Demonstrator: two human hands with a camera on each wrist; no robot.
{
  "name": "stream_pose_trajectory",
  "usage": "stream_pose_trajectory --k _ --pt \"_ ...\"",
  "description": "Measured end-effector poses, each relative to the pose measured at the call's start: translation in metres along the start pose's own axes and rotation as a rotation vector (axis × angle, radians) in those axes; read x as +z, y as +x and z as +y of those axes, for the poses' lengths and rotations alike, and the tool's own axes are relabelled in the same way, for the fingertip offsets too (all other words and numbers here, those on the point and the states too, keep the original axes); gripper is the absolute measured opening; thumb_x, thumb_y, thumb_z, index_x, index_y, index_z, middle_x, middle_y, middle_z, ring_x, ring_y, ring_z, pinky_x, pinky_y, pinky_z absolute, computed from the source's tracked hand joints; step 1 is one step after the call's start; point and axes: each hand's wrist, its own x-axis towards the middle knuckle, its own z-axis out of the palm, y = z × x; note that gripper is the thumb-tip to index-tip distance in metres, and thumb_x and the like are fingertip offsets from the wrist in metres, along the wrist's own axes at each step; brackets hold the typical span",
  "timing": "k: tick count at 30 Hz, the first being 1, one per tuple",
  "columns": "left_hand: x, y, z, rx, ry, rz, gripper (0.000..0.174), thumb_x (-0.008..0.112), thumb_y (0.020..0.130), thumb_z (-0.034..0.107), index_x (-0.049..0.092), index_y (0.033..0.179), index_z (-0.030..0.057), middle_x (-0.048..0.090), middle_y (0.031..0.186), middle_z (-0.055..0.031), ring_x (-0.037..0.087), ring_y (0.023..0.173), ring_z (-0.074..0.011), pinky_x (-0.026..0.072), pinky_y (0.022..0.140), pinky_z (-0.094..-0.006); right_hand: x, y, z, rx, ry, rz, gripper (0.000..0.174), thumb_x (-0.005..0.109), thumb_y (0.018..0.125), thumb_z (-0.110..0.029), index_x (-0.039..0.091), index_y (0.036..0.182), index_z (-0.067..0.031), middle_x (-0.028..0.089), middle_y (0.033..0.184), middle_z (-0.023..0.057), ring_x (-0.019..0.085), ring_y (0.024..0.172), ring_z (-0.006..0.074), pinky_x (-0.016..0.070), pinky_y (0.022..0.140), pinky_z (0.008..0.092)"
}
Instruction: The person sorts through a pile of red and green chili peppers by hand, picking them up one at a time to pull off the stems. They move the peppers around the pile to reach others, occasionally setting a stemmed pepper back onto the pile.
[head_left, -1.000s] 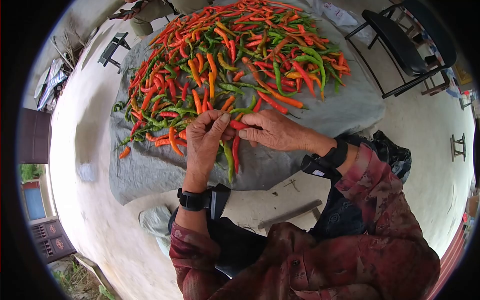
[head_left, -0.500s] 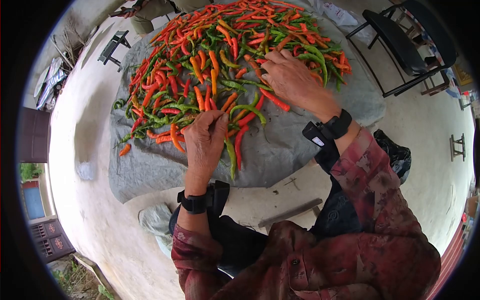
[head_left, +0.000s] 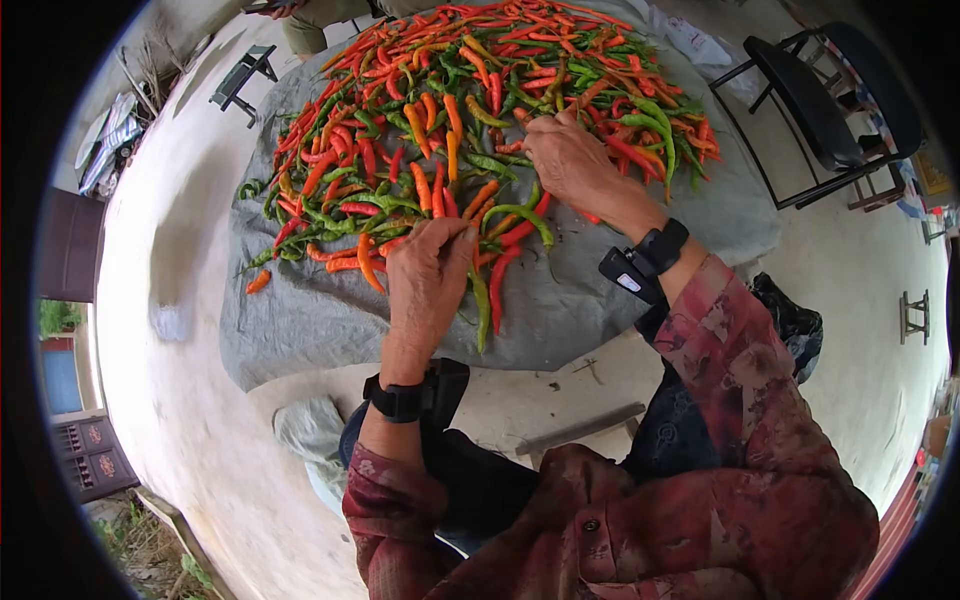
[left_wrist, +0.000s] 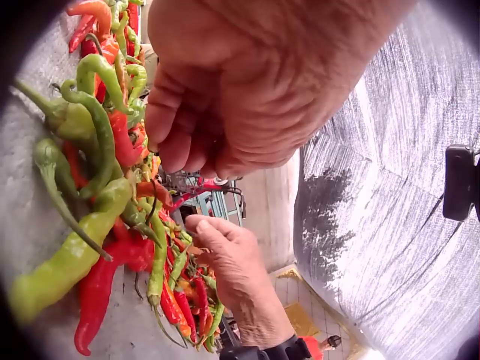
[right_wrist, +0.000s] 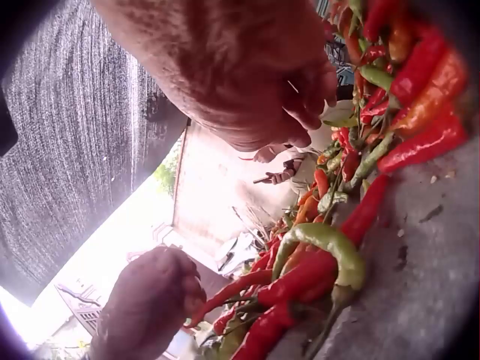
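Note:
My left hand (head_left: 428,275) hovers at the near edge of the chili pepper pile, its fingers curled toward the thumb. In the left wrist view no pepper shows in the left hand's curled fingers. Just right of it lie a curved green chili (head_left: 525,215) and a red chili (head_left: 503,288). Farther out, my right hand (head_left: 578,165) reaches palm down into the middle of the pile, fingers bent among the peppers. A yellowish-green bit (right_wrist: 341,120) shows by its fingertips in the right wrist view; I cannot tell whether the right hand grips a pepper.
Red, orange and green chilies spread over a grey cloth (head_left: 300,335). A black chair (head_left: 810,110) stands at the right, a small stool (head_left: 243,80) at the far left. A black plastic bag (head_left: 785,320) is by my right knee. Another person's legs (head_left: 305,35) show at the back.
One second ago both hands held a red chili between them. The right hand then went up and right to the pile and has since shifted slightly left. The left hand stays near its place.

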Motion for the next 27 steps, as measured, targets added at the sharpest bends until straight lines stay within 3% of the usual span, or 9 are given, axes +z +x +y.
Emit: stream_pose_trajectory --k 3,11,13,17,18,20,23,26,27 --pt "0.004 -0.001 0.002 -0.003 -0.009 -0.005 0.015 0.065 0.086 0.012 0.064 0.09 -0.0015 0.057 0.068 -0.0045 0.052 0.061 -0.0112 0.0414 0.057 -0.0257 0.004 -0.001 0.007 0.077 -0.143 -0.298 0.011 0.055 0.083 -0.005 0.059 0.075 0.0013 0.058 0.082 0.0141 0.054 0.079 0.0334 0.0446 0.074 0.0422" --pt "0.003 0.002 0.001 -0.043 -0.027 -0.027 0.016 0.063 0.088 0.014 0.064 0.092 -0.0019 0.059 0.069 -0.0042 0.053 0.061 -0.0111 0.0431 0.058 -0.0255 -0.022 0.001 -0.021 0.139 0.185 -0.056 0.011 0.057 0.082 -0.007 0.061 0.076 0.001 0.058 0.079 0.014 0.056 0.082 0.0323 0.0467 0.072 0.042" --pt "0.008 0.001 -0.002 -0.046 -0.08 -0.01 0.018 0.062 0.089 0.013 0.063 0.095 -0.0041 0.06 0.074 -0.0111 0.058 0.061 -0.0163 0.0453 0.058 -0.0271 -0.029 -0.009 -0.044 0.195 0.303 -0.041 0.012 0.058 0.082 -0.009 0.064 0.079 0.0008 0.06 0.084 0.0144 0.058 0.084 0.0336 0.0477 0.073 0.0436" --pt "0.016 0.002 0.006 -0.049 -0.085 0.016 0.026 0.059 0.093 0.02 0.062 0.098 -0.0046 0.06 0.074 -0.0087 0.056 0.062 -0.0121 0.0444 0.059 -0.0261 -0.028 -0.031 -0.085 -0.1 0.316 0.072 0.011 0.06 0.079 -0.01 0.06 0.08 0.0015 0.055 0.086 0.0139 0.054 0.086 0.03 0.0465 0.077 0.039" --pt "0.017 0.001 0.001 -0.173 -0.209 0.006 0.028 0.058 0.093 0.023 0.062 0.099 -0.0043 0.06 0.074 -0.0069 0.054 0.064 -0.0103 0.044 0.059 -0.0254 -0.029 -0.035 -0.092 -0.184 0.247 0.079 0.011 0.06 0.078 -0.009 0.059 0.079 0.0016 0.054 0.086 0.0135 0.053 0.087 0.0286 0.0462 0.079 0.0375" --pt "0.018 0.002 -0.005 -0.307 -0.411 -0.013 0.028 0.056 0.095 0.024 0.062 0.098 -0.0036 0.059 0.073 -0.002 0.052 0.068 -0.007 0.0433 0.061 -0.0234 -0.026 -0.039 -0.093 -0.203 0.229 0.065 0.011 0.061 0.076 -0.009 0.058 0.078 0.0013 0.053 0.085 0.013 0.052 0.087 0.0278 0.0461 0.079 0.0367" --pt "0.015 0.006 0.002 -0.234 -0.31 -0.005 0.025 0.054 0.095 0.021 0.062 0.094 -0.0034 0.06 0.073 -0.0016 0.052 0.07 -0.0072 0.0435 0.063 -0.0228 -0.027 -0.037 -0.09 -0.264 0.18 -0.006 0.011 0.062 0.077 -0.009 0.058 0.082 0.0001 0.053 0.088 0.0129 0.052 0.091 0.0271 0.0459 0.081 0.0352" --pt "0.019 0.007 -0.001 -0.238 -0.377 0.067 0.021 0.052 0.096 0.018 0.058 0.098 -0.002 0.062 0.077 -0.0042 0.056 0.07 -0.0094 0.0454 0.064 -0.0247 -0.031 -0.033 -0.09 -0.234 0.396 0.066 0.017 0.064 0.081 -0.009 0.058 0.093 0.0016 0.058 0.092 0.0132 0.058 0.084 0.027 0.0482 0.07 0.0353" --pt "0.019 0.008 -0.001 -0.253 -0.458 0.117 0.02 0.051 0.096 0.017 0.056 0.1 -0.0014 0.063 0.079 -0.0055 0.058 0.07 -0.0105 0.0463 0.065 -0.0258 -0.039 -0.029 -0.092 -0.02 0.556 -0.005 0.018 0.063 0.084 -0.013 0.058 0.094 0.0013 0.059 0.087 0.0127 0.059 0.079 0.0256 0.0483 0.069 0.0345"
